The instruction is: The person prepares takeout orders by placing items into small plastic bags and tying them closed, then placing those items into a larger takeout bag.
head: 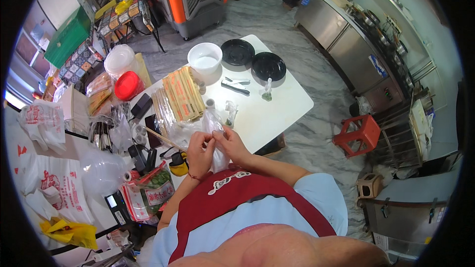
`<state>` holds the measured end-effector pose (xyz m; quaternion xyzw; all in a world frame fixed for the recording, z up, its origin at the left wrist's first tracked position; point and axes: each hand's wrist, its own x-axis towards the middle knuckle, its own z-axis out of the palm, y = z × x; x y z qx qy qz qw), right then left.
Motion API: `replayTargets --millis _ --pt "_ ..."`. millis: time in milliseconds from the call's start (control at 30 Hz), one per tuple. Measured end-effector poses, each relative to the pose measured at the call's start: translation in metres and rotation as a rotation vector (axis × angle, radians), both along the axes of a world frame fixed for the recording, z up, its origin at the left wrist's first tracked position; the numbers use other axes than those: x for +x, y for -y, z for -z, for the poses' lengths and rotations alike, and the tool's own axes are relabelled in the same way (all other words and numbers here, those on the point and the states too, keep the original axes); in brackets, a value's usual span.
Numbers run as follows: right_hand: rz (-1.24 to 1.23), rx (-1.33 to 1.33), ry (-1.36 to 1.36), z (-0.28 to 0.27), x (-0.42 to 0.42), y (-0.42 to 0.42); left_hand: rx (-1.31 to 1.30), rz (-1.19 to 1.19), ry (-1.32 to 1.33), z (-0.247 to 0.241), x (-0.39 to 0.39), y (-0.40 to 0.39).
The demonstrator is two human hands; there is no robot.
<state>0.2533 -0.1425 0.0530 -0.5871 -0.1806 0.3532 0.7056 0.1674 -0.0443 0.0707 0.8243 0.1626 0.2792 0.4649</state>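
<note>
A thin translucent plastic bag (221, 161) hangs upright before my apron at the table's near edge. My left hand (199, 152) pinches it between thumb and fingers, and my right hand (234, 145) grips it from the other side. What the bag holds cannot be made out. Just beyond my fingers, a small clear bag (231, 113) with something dark inside lies on the white table (285, 107). Farther off is another knotted small bag (267, 94) with green contents. Wooden chopsticks (163, 139) extend left from behind my left hand.
Two black bowls (238, 52) and a white tub (205, 59) stand at the table's far end, near a grey hand tool (235, 87). Paper-wrapped packets (182, 94) and a dark phone (153, 129) lie left. A red stool (358, 133) stands right.
</note>
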Motion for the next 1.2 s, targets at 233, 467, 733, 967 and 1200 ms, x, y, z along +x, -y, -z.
replayTargets --millis 233,467,733,967,1200 --pt "0.013 0.053 0.096 0.013 0.003 0.001 -0.556 0.046 -0.007 0.018 -0.003 -0.004" --pt "0.046 0.001 0.176 0.005 0.001 -0.001 -0.582 0.008 0.073 0.016 -0.002 -0.005" --pt "0.125 0.012 0.223 0.02 0.003 -0.002 -0.615 -0.048 0.147 0.02 -0.003 -0.01" --pt "0.133 -0.001 0.289 0.02 0.004 -0.001 -0.653 -0.021 0.135 0.02 -0.006 -0.012" --pt "0.088 -0.027 0.377 0.001 -0.001 0.002 -0.513 0.023 0.007 0.011 -0.004 -0.002"
